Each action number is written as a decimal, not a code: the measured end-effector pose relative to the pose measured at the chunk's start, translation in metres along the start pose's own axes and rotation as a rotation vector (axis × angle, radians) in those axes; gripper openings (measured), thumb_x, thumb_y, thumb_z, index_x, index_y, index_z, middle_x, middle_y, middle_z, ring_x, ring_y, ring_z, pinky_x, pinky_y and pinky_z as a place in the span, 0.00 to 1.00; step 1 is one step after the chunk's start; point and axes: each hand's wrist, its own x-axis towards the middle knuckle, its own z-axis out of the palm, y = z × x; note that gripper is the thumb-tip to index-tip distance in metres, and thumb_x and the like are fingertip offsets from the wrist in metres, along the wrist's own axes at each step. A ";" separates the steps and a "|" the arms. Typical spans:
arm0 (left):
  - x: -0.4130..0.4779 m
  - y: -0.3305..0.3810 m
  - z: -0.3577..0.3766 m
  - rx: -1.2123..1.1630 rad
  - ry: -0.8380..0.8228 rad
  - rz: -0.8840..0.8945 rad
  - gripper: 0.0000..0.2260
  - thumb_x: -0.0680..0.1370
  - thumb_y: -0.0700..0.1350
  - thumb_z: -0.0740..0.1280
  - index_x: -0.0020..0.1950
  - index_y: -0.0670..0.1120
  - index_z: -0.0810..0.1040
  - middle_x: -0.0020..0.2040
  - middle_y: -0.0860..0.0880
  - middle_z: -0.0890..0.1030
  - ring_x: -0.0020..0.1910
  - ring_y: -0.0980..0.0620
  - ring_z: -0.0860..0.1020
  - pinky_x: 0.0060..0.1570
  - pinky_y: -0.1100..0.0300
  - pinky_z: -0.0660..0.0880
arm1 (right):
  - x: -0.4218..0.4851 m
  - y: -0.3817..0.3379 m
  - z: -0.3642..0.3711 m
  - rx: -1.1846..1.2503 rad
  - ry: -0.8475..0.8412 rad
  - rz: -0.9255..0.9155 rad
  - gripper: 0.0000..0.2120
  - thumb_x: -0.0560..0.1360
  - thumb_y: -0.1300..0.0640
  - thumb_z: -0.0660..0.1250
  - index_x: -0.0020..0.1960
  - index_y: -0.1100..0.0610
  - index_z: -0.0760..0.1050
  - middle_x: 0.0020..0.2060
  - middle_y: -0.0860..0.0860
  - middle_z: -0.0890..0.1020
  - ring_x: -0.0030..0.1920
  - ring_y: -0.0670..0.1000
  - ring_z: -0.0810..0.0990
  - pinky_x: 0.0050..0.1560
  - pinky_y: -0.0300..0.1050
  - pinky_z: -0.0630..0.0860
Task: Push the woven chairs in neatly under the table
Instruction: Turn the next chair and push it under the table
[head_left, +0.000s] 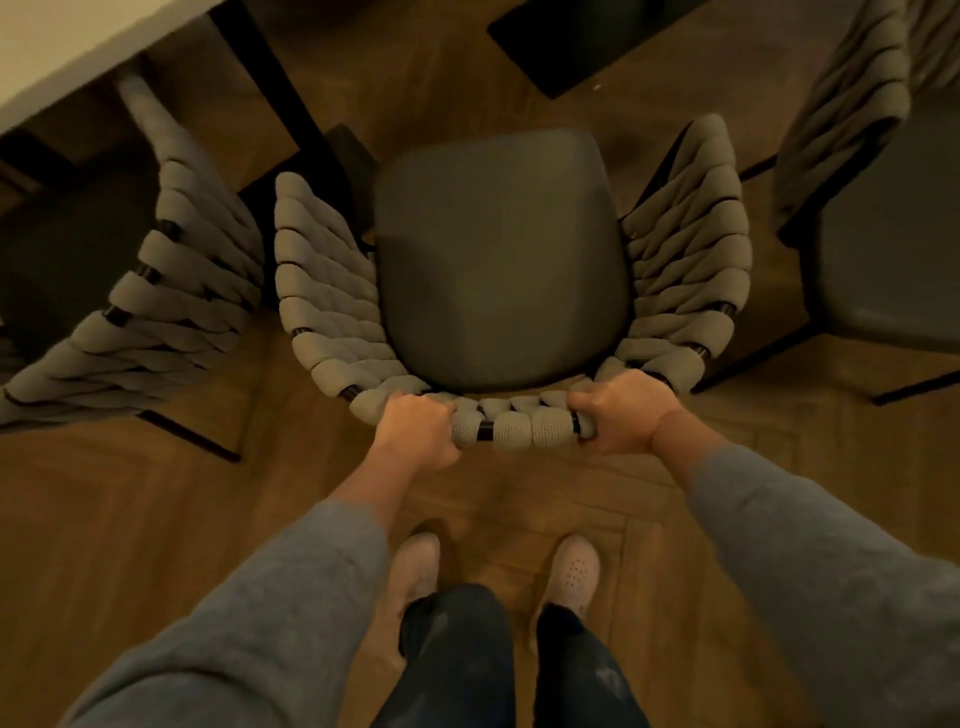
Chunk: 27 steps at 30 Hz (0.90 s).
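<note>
Woven chair (501, 260), both hands gripping backrest

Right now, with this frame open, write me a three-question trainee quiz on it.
1. True or false: the left hand and right hand both grip the back rail of the middle chair.
2. Where does the table show? A: upper left. B: lower right. C: bottom centre.
3. How many woven chairs are in view?
Key: 1 true. 2 A. 3 three: the middle chair, the left chair and the right chair.
</note>
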 end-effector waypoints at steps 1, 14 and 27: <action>0.004 0.007 -0.001 -0.016 -0.003 -0.021 0.17 0.76 0.55 0.64 0.63 0.50 0.74 0.55 0.50 0.80 0.53 0.49 0.79 0.56 0.53 0.71 | 0.002 0.012 -0.003 -0.021 -0.023 -0.021 0.16 0.75 0.43 0.63 0.60 0.48 0.72 0.50 0.49 0.80 0.48 0.53 0.80 0.42 0.43 0.68; 0.086 0.017 -0.057 -0.231 -0.046 -0.187 0.15 0.75 0.53 0.65 0.59 0.49 0.74 0.55 0.49 0.80 0.54 0.48 0.79 0.57 0.52 0.70 | 0.094 0.111 -0.092 -0.200 -0.267 -0.089 0.13 0.76 0.54 0.63 0.61 0.51 0.73 0.51 0.51 0.81 0.50 0.53 0.80 0.42 0.45 0.70; 0.168 0.001 -0.116 -0.373 -0.061 -0.356 0.15 0.77 0.54 0.65 0.60 0.49 0.74 0.55 0.50 0.80 0.53 0.49 0.78 0.56 0.53 0.72 | 0.196 0.197 -0.152 -0.344 -0.266 -0.330 0.10 0.78 0.59 0.60 0.58 0.51 0.73 0.46 0.50 0.79 0.41 0.51 0.70 0.48 0.46 0.71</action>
